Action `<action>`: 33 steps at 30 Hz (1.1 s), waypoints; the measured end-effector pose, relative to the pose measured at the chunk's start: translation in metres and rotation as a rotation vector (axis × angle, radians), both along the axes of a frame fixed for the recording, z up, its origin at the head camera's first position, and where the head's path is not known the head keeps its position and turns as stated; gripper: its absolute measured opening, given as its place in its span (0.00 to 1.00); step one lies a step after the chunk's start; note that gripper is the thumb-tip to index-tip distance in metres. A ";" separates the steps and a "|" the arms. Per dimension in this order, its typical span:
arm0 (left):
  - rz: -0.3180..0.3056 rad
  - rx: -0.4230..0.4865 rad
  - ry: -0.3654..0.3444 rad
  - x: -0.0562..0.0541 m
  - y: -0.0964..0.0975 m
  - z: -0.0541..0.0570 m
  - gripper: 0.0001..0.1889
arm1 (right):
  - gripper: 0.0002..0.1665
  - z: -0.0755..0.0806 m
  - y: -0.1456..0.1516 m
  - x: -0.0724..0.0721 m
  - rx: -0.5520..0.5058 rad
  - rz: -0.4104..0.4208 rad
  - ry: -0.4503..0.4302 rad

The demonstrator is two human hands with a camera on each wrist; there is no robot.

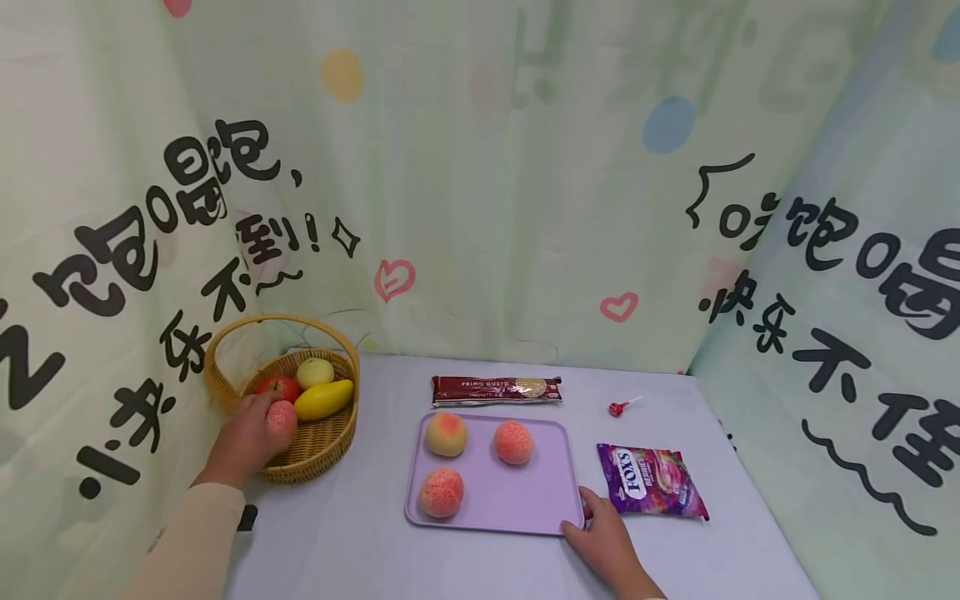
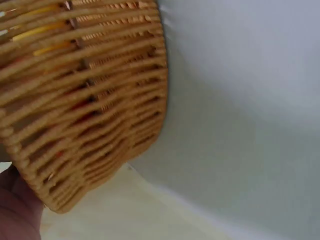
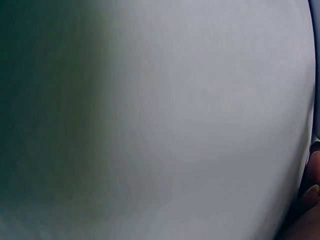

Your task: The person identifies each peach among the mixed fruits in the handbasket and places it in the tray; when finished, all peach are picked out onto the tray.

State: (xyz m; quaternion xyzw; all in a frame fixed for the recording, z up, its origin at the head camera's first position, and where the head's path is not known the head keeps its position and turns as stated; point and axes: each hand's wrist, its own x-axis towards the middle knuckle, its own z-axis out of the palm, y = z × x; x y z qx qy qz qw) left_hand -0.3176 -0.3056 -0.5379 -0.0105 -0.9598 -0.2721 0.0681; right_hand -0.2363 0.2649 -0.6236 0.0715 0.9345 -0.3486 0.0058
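Observation:
At the left, my left hand (image 1: 242,437) holds a pink peach (image 1: 281,419) over the near-left part of a wicker basket (image 1: 327,450). Inside the basket are a red fruit or tomato (image 1: 278,387), a pale yellow-green round fruit (image 1: 315,372) and a yellow mango-like fruit (image 1: 324,401). My right hand (image 1: 606,542) grips the near right corner of a lilac tray (image 1: 510,500). Three peaches lie on the tray: a yellowish one (image 1: 446,434), a pink one (image 1: 513,442) and another pink one (image 1: 442,492). In the left wrist view, the basket's wall hides the held peach.
Behind the tray lies a brown spaghetti packet (image 1: 497,390). A red lollipop (image 1: 617,409) and a purple Fox's candy bag (image 1: 651,481) lie to the right. The basket's tall handle (image 1: 281,317) arches above the fruit. Printed curtains (image 1: 480,208) enclose the white table (image 1: 330,542).

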 end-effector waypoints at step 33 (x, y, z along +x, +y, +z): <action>-0.052 0.277 0.164 0.002 0.037 0.013 0.39 | 0.45 0.000 0.000 -0.002 0.003 0.014 -0.016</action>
